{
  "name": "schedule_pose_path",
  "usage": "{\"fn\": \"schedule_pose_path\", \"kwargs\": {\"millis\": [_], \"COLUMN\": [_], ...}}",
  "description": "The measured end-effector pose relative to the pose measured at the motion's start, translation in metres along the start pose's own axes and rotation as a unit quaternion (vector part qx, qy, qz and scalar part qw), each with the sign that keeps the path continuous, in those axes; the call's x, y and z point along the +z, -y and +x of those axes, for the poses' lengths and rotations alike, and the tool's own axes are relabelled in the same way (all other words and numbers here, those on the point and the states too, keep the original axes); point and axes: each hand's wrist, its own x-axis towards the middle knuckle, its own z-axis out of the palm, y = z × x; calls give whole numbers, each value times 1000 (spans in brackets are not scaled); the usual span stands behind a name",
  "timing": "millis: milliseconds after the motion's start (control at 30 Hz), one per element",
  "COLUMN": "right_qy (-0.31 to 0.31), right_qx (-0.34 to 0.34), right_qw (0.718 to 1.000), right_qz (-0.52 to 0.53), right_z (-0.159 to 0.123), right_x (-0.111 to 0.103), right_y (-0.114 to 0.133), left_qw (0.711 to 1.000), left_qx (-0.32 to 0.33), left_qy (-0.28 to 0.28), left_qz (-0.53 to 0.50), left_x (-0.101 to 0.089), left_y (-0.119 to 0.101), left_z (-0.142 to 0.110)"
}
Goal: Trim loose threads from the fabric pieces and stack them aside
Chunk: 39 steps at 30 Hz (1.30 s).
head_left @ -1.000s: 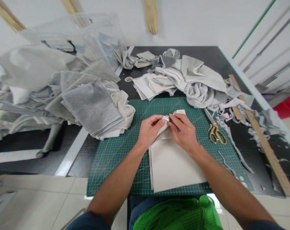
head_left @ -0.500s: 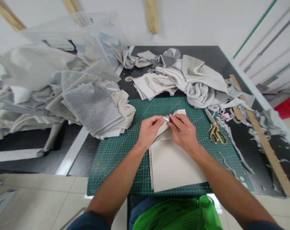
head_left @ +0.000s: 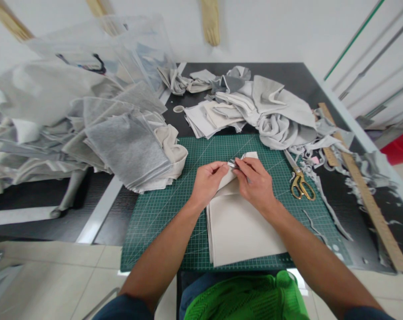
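Note:
A small stack of off-white fabric squares [head_left: 241, 231] lies on the green cutting mat [head_left: 161, 209] in front of me. My left hand [head_left: 206, 183] pinches the far edge of the stack, fingers closed on the cloth. My right hand [head_left: 256, 182] is closed on a small metal tool [head_left: 233, 164], held against that same far edge between my two hands. The far corner of the top piece curls up behind my fingers.
Gold-handled scissors [head_left: 299, 182] lie on the mat's right side. A wooden ruler [head_left: 364, 191] runs along the right table edge amid fabric scraps. Piles of grey fabric [head_left: 271, 111] sit beyond the mat, bagged fabric stacks [head_left: 121, 142] crowd the left.

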Motion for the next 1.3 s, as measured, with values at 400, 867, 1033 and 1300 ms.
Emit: {"fn": "schedule_pose_path", "kwargs": {"millis": [400, 867, 1033, 1300], "right_qy": [7, 13, -2, 4], "right_qx": [-11, 18, 20, 23], "right_qw": [1000, 1000, 1000, 1000], "right_qz": [-6, 6, -1, 15], "right_z": [-2, 1, 4, 3], "right_x": [3, -1, -5, -8], "right_y": [-2, 5, 8, 12], "left_qw": [998, 997, 997, 997], "left_qx": [27, 34, 33, 37], "left_qy": [9, -6, -21, -45], "left_qz": [58, 70, 71, 51], "left_x": [2, 4, 6, 8], "left_y": [-1, 1, 1, -5], "left_z": [-2, -3, -5, -6]}}
